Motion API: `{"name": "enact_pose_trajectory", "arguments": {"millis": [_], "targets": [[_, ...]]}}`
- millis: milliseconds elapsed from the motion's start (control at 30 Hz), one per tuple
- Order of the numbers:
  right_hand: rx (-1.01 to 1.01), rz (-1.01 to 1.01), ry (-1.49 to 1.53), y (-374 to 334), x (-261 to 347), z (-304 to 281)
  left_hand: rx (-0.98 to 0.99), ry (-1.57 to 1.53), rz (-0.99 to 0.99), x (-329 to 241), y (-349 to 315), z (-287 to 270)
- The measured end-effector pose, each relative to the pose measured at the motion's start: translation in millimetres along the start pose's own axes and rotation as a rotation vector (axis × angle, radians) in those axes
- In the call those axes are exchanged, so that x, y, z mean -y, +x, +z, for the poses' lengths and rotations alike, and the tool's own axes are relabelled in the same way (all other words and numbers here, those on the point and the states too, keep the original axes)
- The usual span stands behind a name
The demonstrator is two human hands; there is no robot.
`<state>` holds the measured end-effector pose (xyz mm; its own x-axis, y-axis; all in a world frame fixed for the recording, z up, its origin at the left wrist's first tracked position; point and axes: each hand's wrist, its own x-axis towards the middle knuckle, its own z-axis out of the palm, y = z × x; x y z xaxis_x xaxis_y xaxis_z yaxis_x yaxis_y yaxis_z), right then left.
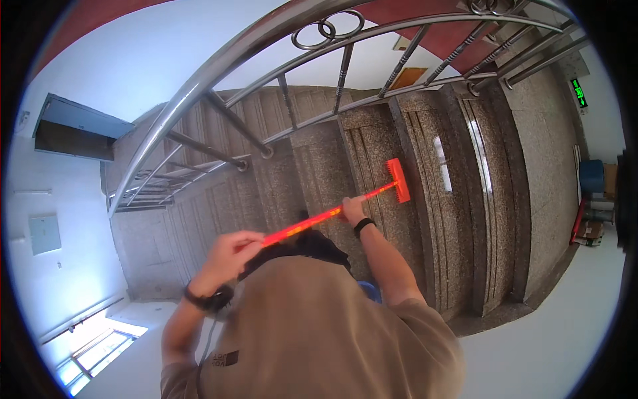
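Observation:
A red long-handled scrub brush slants across the stairs in front of me. Its wide head, with short bristles or teeth along the edge, is over a speckled stone step; whether it touches the stone I cannot tell. My left hand is closed around the near end of the handle, a dark watch on that wrist. Farther along, my right hand grips the handle closer to the head, with a black band at the wrist.
A metal railing with ring ornaments curves along the far side. Steps rise to the right towards a landing, where a blue bucket and cardboard boxes stand by the wall. At the lower left is a bright window.

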<state>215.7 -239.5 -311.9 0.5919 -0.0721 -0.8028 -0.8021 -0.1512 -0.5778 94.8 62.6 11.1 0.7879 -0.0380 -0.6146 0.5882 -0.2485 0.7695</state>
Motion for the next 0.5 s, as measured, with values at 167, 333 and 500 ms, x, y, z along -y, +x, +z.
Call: {"name": "enact_pose_trajectory", "arguments": {"millis": [167,333,500], "targets": [[0.254,0.041,-0.001,-15.9,-10.8,55.6,-0.077,0.02,-0.097,-15.8,-49.6,-40.4],[0.391,0.062,-0.039,-32.1,-2.8,91.7,-0.165,0.054,-0.122,-19.4,-64.7,-66.1],[0.283,0.071,0.01,-11.1,6.7,77.3,-0.182,0.022,-0.095,-19.7,-43.8,-63.7]]}}
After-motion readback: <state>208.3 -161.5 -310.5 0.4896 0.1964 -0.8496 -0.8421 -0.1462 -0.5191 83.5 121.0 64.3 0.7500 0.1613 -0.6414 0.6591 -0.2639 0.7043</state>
